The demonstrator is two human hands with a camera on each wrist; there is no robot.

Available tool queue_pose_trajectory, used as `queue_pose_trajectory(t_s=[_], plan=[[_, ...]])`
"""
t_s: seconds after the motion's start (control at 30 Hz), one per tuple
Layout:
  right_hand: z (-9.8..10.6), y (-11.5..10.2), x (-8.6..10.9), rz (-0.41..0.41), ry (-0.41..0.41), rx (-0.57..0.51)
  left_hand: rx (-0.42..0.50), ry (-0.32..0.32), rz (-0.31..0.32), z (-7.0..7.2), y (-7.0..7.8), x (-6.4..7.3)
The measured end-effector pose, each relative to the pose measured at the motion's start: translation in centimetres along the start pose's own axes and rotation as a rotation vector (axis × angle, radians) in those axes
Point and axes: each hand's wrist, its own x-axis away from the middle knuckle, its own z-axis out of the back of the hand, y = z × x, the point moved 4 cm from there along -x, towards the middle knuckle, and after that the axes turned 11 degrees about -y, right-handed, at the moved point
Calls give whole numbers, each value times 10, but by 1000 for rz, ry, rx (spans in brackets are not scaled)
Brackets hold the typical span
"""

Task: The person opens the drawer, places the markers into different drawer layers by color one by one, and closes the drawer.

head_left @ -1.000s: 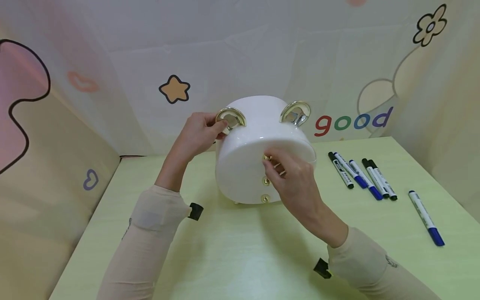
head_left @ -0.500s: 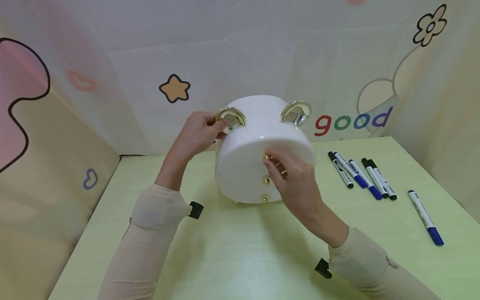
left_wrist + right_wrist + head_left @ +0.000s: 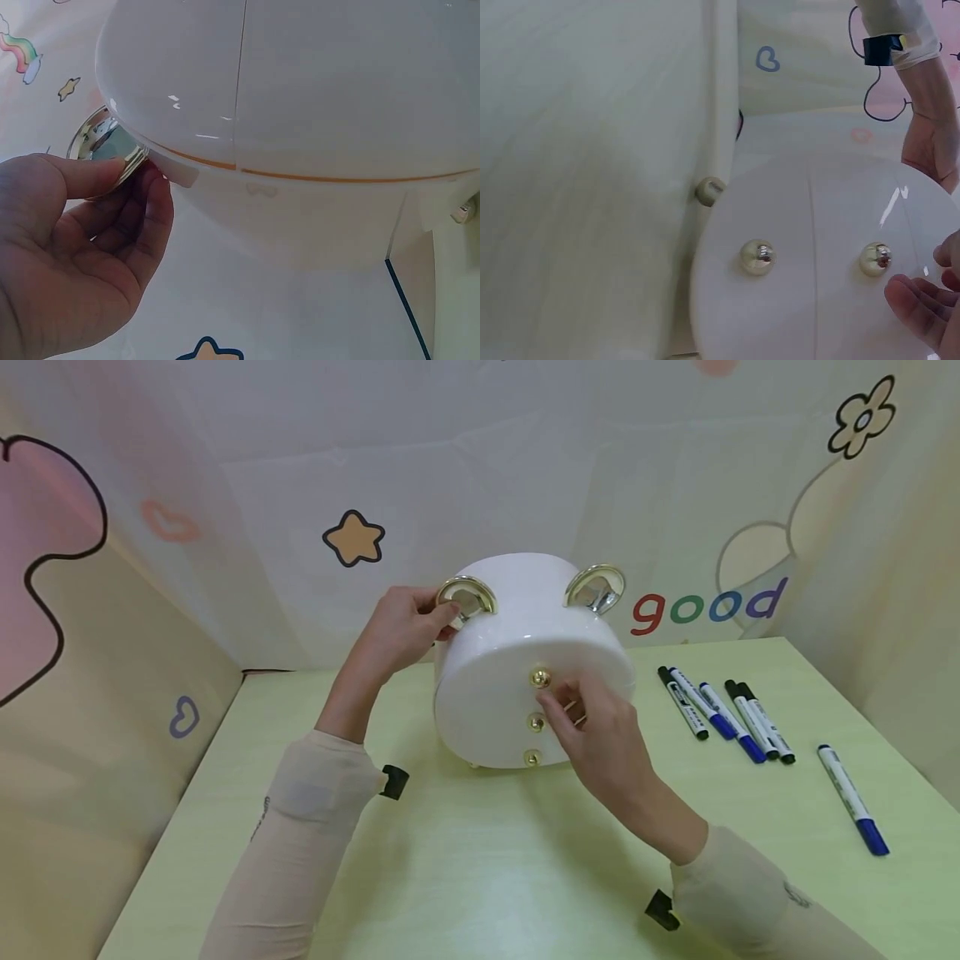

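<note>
A white glossy rounded box (image 3: pixel 517 635) stands on the table, with gold ear-shaped pieces on top and a column of gold knobs down its front. My left hand (image 3: pixel 405 627) pinches the left gold ear (image 3: pixel 97 139) between thumb and fingers. Just below and to the right of the top gold knob (image 3: pixel 540 677) is my right hand (image 3: pixel 600 735), its fingers loosely bent, holding nothing. The middle knob (image 3: pixel 536 722) and the bottom knob (image 3: pixel 532 758) show beside it. Seams cross the white front (image 3: pixel 817 315) in the right wrist view.
Several white markers (image 3: pixel 723 710) with black or blue caps lie on the table right of the box; one blue-capped marker (image 3: pixel 853 797) lies apart, nearer the right edge. A patterned curtain (image 3: pixel 285 460) hangs behind the light green table (image 3: pixel 450 877).
My right hand has let go of the top knob and moved slightly down and right, leaving that knob in plain sight. The left hand keeps its hold on the ear.
</note>
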Motion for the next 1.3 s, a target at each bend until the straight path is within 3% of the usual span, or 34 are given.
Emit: queue_pose_trajectory(t_s=[0.2, 0.53, 1.3], plan=[[-8, 9, 11, -45, -57, 62, 7, 4, 8, 1, -1, 1], [-24, 13, 17, -16, -81, 57, 12, 1, 8, 1, -1, 2], [-38, 13, 15, -19, -16, 91, -13, 2, -3, -1, 0, 1]])
